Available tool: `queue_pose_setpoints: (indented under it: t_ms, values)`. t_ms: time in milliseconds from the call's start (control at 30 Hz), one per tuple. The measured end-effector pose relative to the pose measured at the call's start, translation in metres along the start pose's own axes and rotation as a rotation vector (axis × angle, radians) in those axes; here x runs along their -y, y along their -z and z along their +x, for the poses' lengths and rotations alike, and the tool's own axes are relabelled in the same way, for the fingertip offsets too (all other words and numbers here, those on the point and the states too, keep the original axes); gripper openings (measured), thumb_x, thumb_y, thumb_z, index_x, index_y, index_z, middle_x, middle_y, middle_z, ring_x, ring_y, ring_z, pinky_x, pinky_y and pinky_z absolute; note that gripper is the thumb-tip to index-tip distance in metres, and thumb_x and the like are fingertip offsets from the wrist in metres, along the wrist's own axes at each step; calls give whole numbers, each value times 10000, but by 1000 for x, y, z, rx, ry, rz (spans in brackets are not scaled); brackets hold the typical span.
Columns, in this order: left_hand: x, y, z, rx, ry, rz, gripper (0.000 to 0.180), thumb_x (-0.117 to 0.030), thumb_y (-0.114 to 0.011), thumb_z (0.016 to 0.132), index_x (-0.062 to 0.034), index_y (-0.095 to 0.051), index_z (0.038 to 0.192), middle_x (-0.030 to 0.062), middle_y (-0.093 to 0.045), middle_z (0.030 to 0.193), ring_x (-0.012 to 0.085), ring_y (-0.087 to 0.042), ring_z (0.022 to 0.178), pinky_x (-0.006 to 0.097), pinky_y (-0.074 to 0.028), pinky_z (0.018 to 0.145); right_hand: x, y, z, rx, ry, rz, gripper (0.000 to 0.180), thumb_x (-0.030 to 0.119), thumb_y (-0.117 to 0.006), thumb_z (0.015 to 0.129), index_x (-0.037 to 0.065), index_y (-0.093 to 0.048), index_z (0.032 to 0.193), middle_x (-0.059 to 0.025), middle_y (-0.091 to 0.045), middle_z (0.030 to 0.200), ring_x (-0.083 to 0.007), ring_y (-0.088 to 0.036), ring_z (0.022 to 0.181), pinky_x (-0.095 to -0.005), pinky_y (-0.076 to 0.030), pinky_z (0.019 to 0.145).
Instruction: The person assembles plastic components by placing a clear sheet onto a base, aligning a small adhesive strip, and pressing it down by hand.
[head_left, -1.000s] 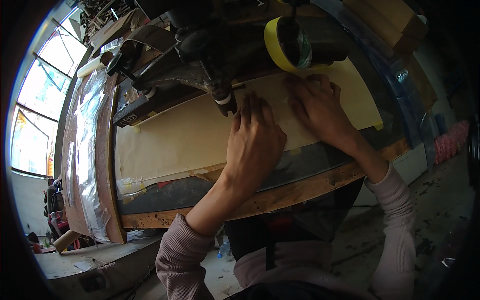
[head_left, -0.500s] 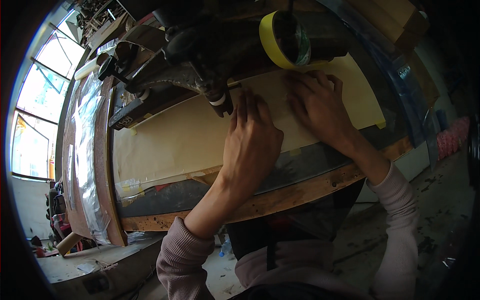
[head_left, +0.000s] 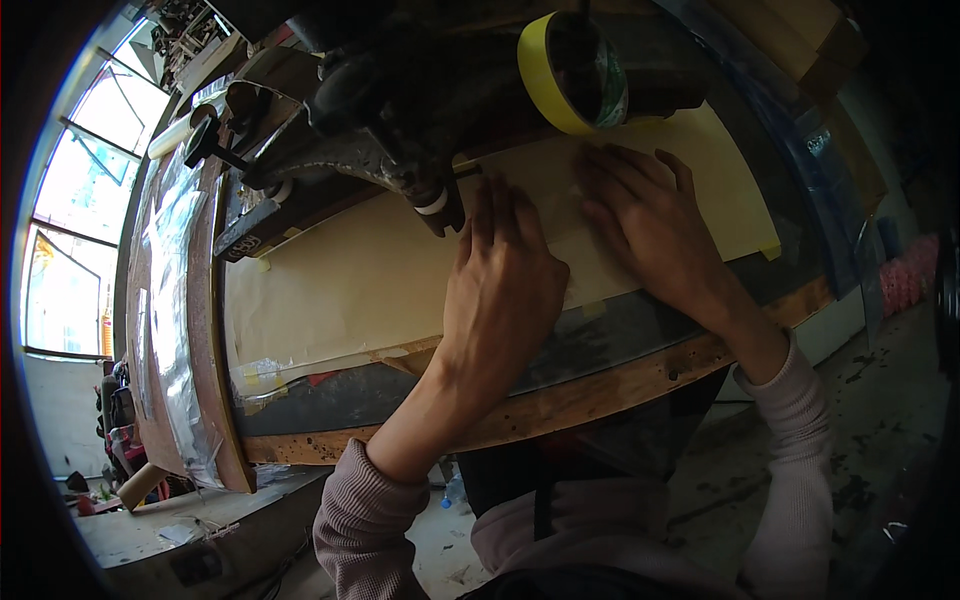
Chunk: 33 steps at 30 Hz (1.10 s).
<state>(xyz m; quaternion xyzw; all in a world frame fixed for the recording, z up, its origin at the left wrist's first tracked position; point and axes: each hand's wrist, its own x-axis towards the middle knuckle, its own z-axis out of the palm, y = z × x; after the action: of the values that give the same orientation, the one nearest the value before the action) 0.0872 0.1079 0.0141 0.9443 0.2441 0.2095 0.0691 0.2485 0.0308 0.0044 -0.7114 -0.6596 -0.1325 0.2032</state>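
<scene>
A long pale yellow sheet (head_left: 330, 290) lies across the dark work surface, with small bits of yellow tape at its edges. On it rests my left hand (head_left: 505, 265), fingers stretched forward and close together, beside the forked tip of a dark metal machine arm (head_left: 435, 200). My right hand (head_left: 650, 225) lies on the sheet further right, fingers extended and thumb apart. Neither hand visibly grips anything; what is under the fingertips is hidden. A yellow tape roll (head_left: 545, 80) hangs just beyond my right hand.
A wooden strip (head_left: 600, 385) edges the bench toward me. On the left stands a brown board (head_left: 225, 400) with clear plastic film (head_left: 180, 300). Blue plastic sheeting (head_left: 815, 150) and cardboard (head_left: 800, 45) are at the far right.
My right hand has shifted slightly to the right and toward me over the sheet. My left hand stays almost in place by the metal tip.
</scene>
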Motion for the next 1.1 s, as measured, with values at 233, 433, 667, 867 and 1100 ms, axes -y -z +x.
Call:
queue_pose_setpoints:
  t_ms: [233,433,667,867,1100]
  values:
    - [0,-2,2,-6,-4,2,499,-49,-515,805,196,-352,1209,433,-392,1261,501,-471,1175,466,-437,991,0,0,0,-12,12,-27,321,216,-549,918,11,-588,1163,-101,-589,1216,-231,-489,1196,-523,-319,1030]
    - [2,-2,1,4,10,1,516,-48,-520,801,196,-342,1220,435,-386,1265,503,-463,1182,463,-432,997,0,-4,1,-27,8,-19,323,213,-559,911,10,-591,1160,-95,-592,1213,-226,-491,1189,-513,-323,1023]
    - [0,-1,3,16,20,-6,527,-56,-527,799,190,-340,1227,429,-378,1278,502,-460,1184,461,-427,1000,0,-3,2,-27,2,-9,321,207,-563,907,9,-594,1156,-98,-593,1212,-231,-492,1182,-512,-324,1023]
    - [2,-1,2,6,-4,-7,530,-61,-530,801,187,-338,1227,427,-374,1282,506,-455,1185,465,-424,1000,1,-3,2,-36,6,-9,323,205,-568,902,6,-595,1155,-96,-592,1215,-233,-491,1176,-508,-329,1018]
    - [1,0,2,25,26,-28,542,-59,-530,800,188,-326,1238,431,-366,1288,508,-447,1190,469,-415,1005,0,-2,2,-28,8,-5,337,205,-568,901,0,-586,1168,-99,-586,1218,-235,-486,1175,-502,-331,1016]
